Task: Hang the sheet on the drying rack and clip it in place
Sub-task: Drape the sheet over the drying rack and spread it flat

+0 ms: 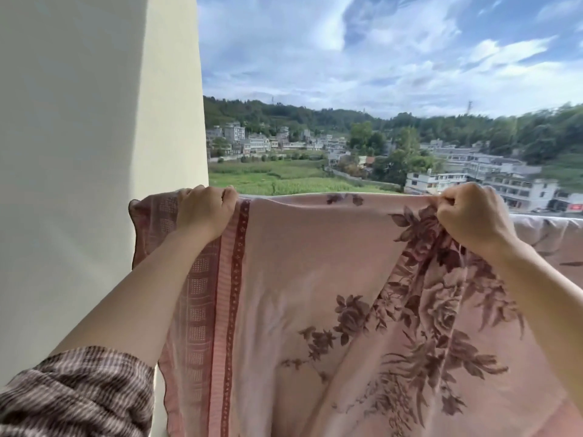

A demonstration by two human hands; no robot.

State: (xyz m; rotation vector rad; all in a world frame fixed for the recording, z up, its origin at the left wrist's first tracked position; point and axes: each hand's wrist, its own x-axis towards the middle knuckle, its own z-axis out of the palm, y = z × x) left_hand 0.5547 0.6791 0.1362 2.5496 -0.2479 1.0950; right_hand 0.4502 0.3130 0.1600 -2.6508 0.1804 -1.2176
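I hold the pink flowered sheet [299, 263] up by its top edge, just right of the cream pillar [94, 121]. My left hand [205, 209], nearest the pillar, is curled into a fist round the striped border, with the edge bunched inside my fingers. My right hand [473, 216], well away from the pillar, pinches a gathered fold among the dark printed flowers. The cloth stretches between both fists and hangs down in front of me. My checked sleeve [79, 392] shows low against the pillar. Beyond my right hand, farther from the pillar, a pale cloth [549, 234] lies draped. Whether the sheet rests on a rack I cannot tell.
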